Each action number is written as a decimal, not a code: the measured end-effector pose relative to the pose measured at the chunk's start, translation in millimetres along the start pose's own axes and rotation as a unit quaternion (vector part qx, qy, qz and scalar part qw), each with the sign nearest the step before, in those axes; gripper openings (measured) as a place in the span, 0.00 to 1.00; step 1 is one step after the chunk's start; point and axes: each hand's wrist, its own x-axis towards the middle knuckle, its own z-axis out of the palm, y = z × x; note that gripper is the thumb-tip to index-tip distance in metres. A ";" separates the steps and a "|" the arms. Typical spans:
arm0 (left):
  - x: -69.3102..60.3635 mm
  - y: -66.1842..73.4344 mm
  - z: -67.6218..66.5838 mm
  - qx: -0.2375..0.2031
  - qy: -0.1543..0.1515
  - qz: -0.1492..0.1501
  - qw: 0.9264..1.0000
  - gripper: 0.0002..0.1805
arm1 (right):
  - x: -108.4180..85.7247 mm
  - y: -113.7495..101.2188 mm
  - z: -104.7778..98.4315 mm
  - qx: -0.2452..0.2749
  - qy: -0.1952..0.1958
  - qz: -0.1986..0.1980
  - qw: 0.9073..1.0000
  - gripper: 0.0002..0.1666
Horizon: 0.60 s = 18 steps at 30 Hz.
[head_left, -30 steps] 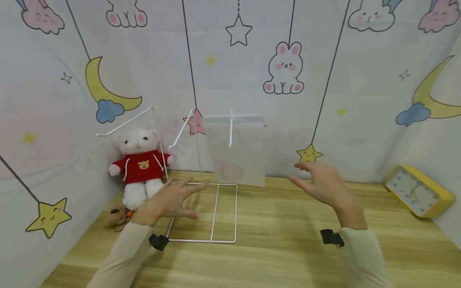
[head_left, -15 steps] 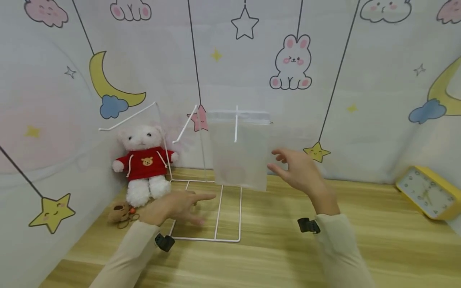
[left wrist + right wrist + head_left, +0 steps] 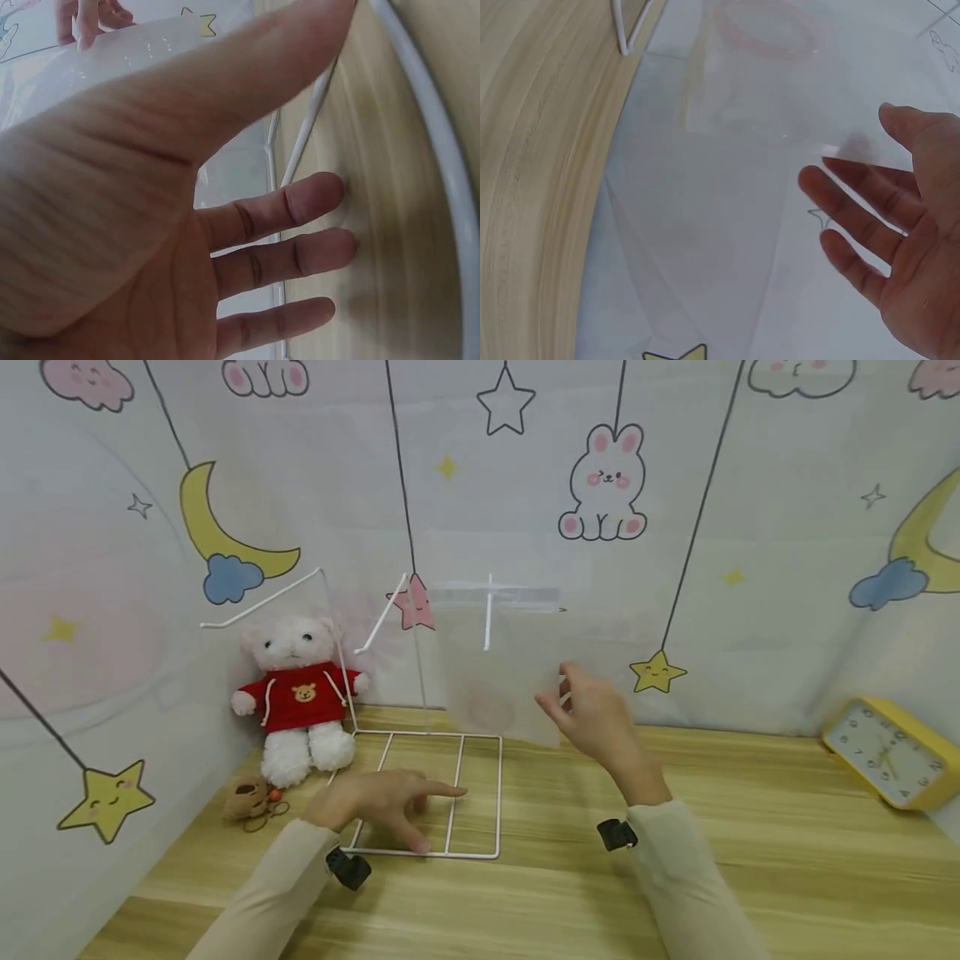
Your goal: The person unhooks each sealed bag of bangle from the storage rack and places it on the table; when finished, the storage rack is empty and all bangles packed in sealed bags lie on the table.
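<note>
1. In the head view, the left forearm is angled between 1 and 2 o'clock, the right forearm towards 11.
2. The left hand is held low, its index finger straightened to 3 o'clock.
3. The right hand is raised, its thumb aimed at 10.
4. Its fingers are parted from the thumb; being partly overlapped, their exact bend cannot be judged.

Numerals 4 to 7 on yellow clock
</note>
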 end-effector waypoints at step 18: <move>-2.1 -3.2 14.0 -0.098 -0.026 0.000 0.995 0.43 | -3.8 5.5 -22.3 0.030 0.020 -0.038 0.999 0.08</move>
